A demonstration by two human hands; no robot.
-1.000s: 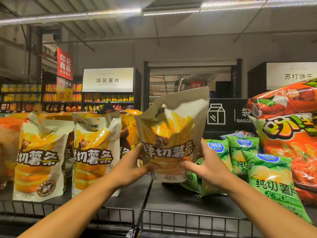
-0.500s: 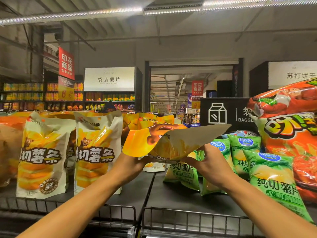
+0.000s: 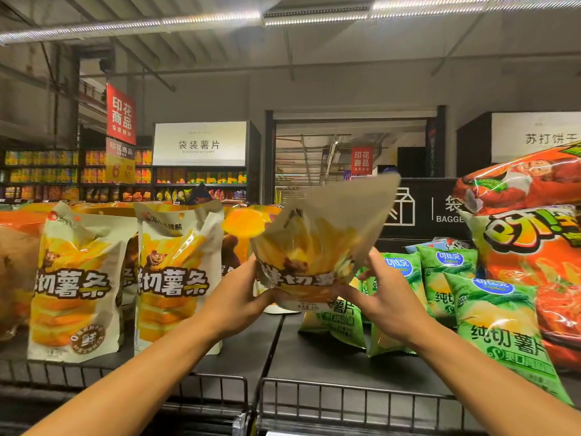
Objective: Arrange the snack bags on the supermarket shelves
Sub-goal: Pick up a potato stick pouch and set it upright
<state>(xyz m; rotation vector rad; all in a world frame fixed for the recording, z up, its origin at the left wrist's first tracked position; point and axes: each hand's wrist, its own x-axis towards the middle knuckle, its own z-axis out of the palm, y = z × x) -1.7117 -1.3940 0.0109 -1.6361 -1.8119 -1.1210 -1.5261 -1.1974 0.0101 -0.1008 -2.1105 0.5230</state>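
From the head view, both arms reach over the shelf, and the left hand and right hand each grip a lower corner of a cream fries bag, holding it up above the shelf and tilted right. Two matching bags stand upright to its left. Green chip bags lean on the right, beside big orange bags at the far right.
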